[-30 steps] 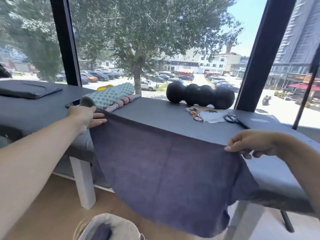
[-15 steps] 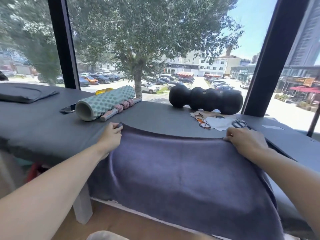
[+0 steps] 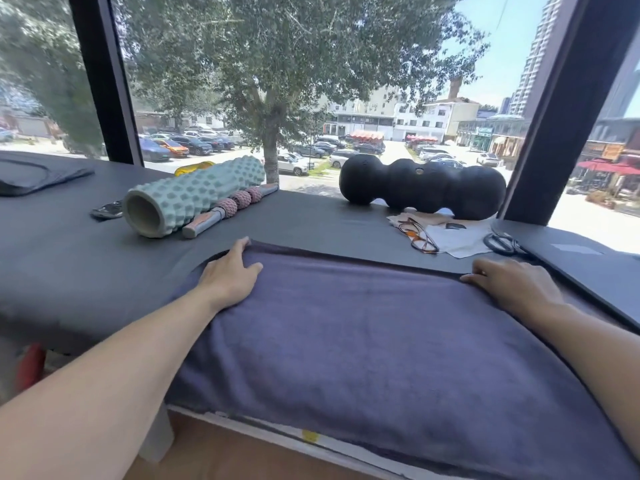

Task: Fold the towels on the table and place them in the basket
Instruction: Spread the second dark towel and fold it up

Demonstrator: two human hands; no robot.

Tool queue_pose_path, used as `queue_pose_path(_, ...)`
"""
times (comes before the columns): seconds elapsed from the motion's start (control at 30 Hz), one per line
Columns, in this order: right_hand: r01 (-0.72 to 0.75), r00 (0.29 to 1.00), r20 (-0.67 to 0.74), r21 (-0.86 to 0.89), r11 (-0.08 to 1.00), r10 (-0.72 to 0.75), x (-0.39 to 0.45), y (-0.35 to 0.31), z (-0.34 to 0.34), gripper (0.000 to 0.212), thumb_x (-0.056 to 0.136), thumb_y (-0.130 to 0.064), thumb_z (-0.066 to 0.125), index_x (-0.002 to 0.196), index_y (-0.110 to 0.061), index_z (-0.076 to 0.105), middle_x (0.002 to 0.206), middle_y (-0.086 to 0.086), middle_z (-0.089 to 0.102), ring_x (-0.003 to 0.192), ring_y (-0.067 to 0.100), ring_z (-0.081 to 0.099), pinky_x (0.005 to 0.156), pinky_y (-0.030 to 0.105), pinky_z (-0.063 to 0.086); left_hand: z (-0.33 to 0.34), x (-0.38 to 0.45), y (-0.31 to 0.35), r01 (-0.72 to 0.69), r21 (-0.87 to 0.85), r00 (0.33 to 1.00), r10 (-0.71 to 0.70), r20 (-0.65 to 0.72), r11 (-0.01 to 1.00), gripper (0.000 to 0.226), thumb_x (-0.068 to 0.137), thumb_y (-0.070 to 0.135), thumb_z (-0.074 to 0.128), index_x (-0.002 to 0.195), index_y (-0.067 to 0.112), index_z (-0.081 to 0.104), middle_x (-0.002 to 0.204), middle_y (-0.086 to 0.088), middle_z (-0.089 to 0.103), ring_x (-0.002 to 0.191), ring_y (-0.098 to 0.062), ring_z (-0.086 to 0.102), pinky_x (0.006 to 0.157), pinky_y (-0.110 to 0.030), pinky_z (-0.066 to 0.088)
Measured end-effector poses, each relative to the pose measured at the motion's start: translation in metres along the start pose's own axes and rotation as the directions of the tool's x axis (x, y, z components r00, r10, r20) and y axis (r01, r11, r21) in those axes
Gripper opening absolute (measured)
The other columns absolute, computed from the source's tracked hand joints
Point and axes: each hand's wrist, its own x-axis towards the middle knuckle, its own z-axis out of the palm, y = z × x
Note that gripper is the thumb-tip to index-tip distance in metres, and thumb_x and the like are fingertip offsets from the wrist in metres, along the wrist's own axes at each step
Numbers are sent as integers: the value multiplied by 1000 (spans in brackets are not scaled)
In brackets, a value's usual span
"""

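A purple-grey towel (image 3: 363, 337) lies spread over the dark grey table (image 3: 69, 271), its near part hanging over the front edge. My left hand (image 3: 230, 275) lies flat on the towel's far left corner, fingers straight and reaching the far hem. On the far right corner rests my right hand (image 3: 512, 282), palm down, fingertips at the hem. The basket is out of view.
Behind the towel lie a mint foam roller (image 3: 194, 199), a pink massage stick (image 3: 230, 211), a black peanut roller (image 3: 422, 188), glasses (image 3: 417, 235) on paper, and scissors (image 3: 502, 244). A dark folded cloth (image 3: 31, 174) sits far left. Windows rise right behind the table.
Both hands carried the hanging towel up onto the table and laid it flat. The grip on its corners has gone over into flat palms on the cloth. The basket left the view.
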Motion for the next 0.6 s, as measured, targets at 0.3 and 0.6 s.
queue_pose_path(0.3, 96, 994, -24, -240, 966, -105, 11, 11, -5, 50, 95, -71, 32, 80, -26, 46, 97, -6, 70, 97, 21, 68, 70, 35, 49, 3, 22, -2, -93, 253, 986, 54, 155, 963, 67, 101, 60, 37, 160, 31, 23, 170, 2, 13, 157, -21, 6, 126, -42, 4)
queue_pose_path(0.6, 120, 982, -107, -297, 947, -158, 44, -69, -41, 31, 95, -19, 49, 122, -29, 59, 127, -4, 63, 118, 22, 51, 94, 36, 39, 4, 17, 9, -76, 388, 976, -11, 217, 919, 76, 97, 72, 19, 162, 32, 12, 171, 4, 2, 157, -19, -4, 126, -44, -3)
